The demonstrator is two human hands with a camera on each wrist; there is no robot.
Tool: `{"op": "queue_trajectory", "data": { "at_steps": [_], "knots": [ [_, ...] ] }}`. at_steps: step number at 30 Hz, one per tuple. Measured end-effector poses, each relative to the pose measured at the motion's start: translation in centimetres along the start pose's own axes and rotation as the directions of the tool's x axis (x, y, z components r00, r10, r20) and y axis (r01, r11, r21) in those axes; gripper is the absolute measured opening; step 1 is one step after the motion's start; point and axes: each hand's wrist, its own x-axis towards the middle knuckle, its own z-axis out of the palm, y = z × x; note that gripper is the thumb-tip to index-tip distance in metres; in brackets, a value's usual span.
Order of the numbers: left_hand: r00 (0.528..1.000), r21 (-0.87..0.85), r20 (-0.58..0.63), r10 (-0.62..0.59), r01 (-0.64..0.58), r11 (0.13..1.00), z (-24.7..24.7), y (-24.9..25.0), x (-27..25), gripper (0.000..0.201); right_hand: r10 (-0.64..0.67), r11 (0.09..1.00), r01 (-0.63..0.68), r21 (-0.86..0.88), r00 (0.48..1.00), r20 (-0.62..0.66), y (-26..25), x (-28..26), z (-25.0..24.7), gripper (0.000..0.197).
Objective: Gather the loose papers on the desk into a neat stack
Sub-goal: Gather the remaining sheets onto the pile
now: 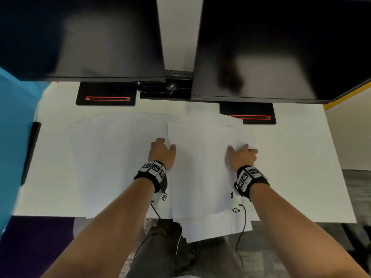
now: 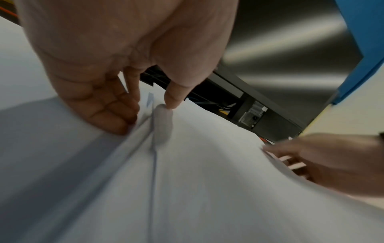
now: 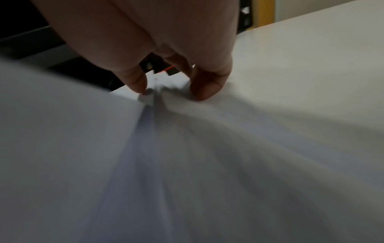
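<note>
A loose pile of white papers (image 1: 200,173) lies mid-desk, fanned unevenly, its near end hanging over the desk's front edge. More sheets (image 1: 120,149) lie spread flat to the left. My left hand (image 1: 163,146) pinches the pile's left edge; the left wrist view shows that hand (image 2: 149,115) with the thumb (image 2: 173,97) on top and the fingers (image 2: 112,115) curled at the edge. My right hand (image 1: 242,150) grips the right edge. In the right wrist view, that hand (image 3: 172,92) has thumb and curled fingers (image 3: 207,88) bunching the paper (image 3: 187,148).
Two dark monitors (image 1: 90,37) (image 1: 281,47) hang over the back of the white desk (image 1: 301,167). Their black bases (image 1: 106,95) (image 1: 249,113) stand just behind the papers. A blue partition (image 1: 14,127) borders the left side. Wrist-camera cables (image 1: 244,223) dangle at the front edge.
</note>
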Motion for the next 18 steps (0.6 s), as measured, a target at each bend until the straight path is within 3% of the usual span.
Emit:
{"op": "queue_trajectory", "data": {
  "at_steps": [2, 5, 8, 11, 14, 18],
  "knots": [
    [0.995, 0.042, 0.075, 0.07, -0.073, 0.996, 0.9, 1.2, -0.3, 0.051, -0.109, 0.994, 0.11, -0.014, 0.99, 0.09, -1.1, 0.1, 0.9, 0.07],
    [0.985, 0.038, 0.11, 0.136, -0.141, 0.989, 0.8, 1.2, -0.8, 0.052, -0.199, 0.976, 0.178, 0.127, 0.964, 0.178, -1.1, 0.5, 0.7, 0.067],
    [0.99, 0.035, 0.109, 0.089, -0.093, 0.995, -0.5, -1.4, -1.8, 0.06, -0.171, 0.985, 0.162, 0.06, 0.969, 0.18, 1.9, 0.4, -0.9, 0.073],
    [0.979, 0.278, 0.203, 0.002, -0.059, 0.959, -1.1, -4.4, -4.1, 0.05, -0.133, 0.991, 0.137, 0.006, 0.955, 0.266, 5.7, -2.2, -1.1, 0.077],
    [0.943, 0.439, 0.333, -0.008, -0.148, 0.886, 0.7, -5.5, -6.6, 0.044, -0.187, 0.96, 0.244, -0.139, 0.925, 0.331, 7.6, -5.7, 1.2, 0.079],
    [0.957, 0.474, 0.291, 0.008, -0.151, 0.868, 1.7, -5.2, -8.0, 0.046, -0.227, 0.948, 0.291, -0.126, 0.901, 0.368, 7.7, -7.1, 1.5, 0.062]
  ]
}}
